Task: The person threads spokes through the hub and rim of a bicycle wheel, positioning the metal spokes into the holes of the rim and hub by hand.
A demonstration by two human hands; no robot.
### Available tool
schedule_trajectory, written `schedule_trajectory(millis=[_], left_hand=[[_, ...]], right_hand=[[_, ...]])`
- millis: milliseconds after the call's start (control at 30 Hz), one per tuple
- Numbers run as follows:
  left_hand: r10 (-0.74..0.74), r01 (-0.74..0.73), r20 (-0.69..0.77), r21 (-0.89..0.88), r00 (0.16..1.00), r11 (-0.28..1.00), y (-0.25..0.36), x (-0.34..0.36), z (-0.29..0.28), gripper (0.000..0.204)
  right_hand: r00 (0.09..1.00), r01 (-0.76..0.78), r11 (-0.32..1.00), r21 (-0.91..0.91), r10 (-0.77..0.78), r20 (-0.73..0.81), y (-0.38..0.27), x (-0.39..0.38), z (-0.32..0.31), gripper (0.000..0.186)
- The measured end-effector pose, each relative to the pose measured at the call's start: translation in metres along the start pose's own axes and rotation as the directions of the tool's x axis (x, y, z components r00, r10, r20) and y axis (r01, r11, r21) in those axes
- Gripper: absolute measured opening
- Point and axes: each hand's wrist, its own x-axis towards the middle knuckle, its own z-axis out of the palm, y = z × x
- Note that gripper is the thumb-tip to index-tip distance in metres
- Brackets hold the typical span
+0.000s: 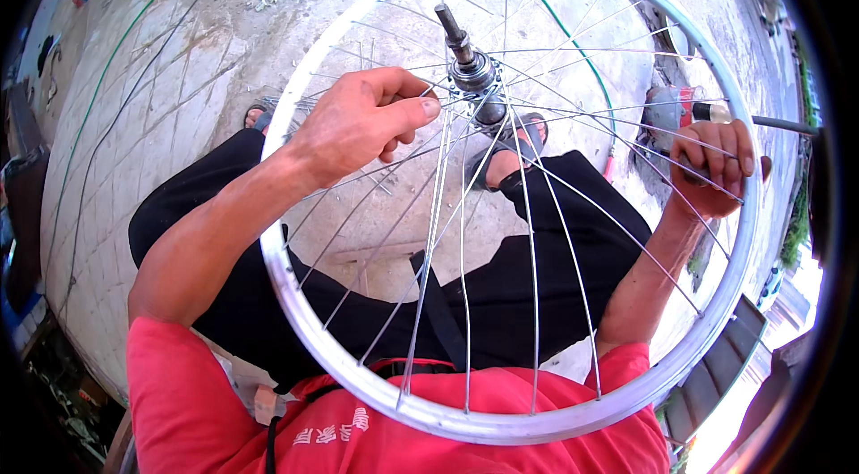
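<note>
A silver bicycle wheel (501,432), a bare rim laced with thin spokes, is held tilted over my lap. At its middle is a metal hub (474,71) with a thick axle sticking up. My left hand (371,116) reaches over the rim's left side, with thumb and forefinger pinched at a spoke close to the hub. The exact grip there is partly hidden. My right hand (716,165) grips the rim's right side, its fingers curled on the inner side behind some spokes and its thumb outside.
Beyond the wheel's right side is a red and grey object (673,107) beside a dark rod (787,123). Thin metal rods (300,105) lie near my left foot. A green hose (134,22) and a dark cable (148,71) cross the concrete floor (242,27).
</note>
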Motion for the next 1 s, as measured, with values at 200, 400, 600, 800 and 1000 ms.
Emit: schedule_trajectory(millis=[200, 400, 600, 800, 1000], left_hand=[[0.01, 0.02, -0.127, 0.233, 0.992, 0.972, 0.028, -0.034, -0.005, 0.035], [0.079, -0.03, -0.176, 0.267, 0.981, 0.963, 0.029, -0.041, -0.014, 0.031], [0.053, -0.003, -0.199, 0.243, 0.978, 0.97, 0.036, -0.047, -0.018, 0.03], [0.198, -0.147, -0.244, 0.213, 0.949, 0.966, 0.027, -0.047, -0.016, 0.035], [0.166, -0.11, -0.255, 0.22, 0.953, 0.969, 0.034, -0.048, -0.017, 0.035]], right_hand=[[0.998, -0.045, 0.995, 0.09, 0.049, -0.042, 0.015, -0.002, -0.008, 0.028], [0.998, -0.045, 0.995, 0.091, 0.049, -0.041, 0.019, 0.002, -0.005, 0.02], [0.997, -0.04, 0.995, 0.089, 0.046, -0.063, 0.024, 0.005, 0.003, 0.021], [1.0, -0.027, 0.999, -0.041, 0.026, -0.016, 0.023, 0.004, 0.0, 0.027], [1.0, -0.022, 1.0, -0.017, 0.022, -0.012, 0.023, 0.003, 0.0, 0.029]])
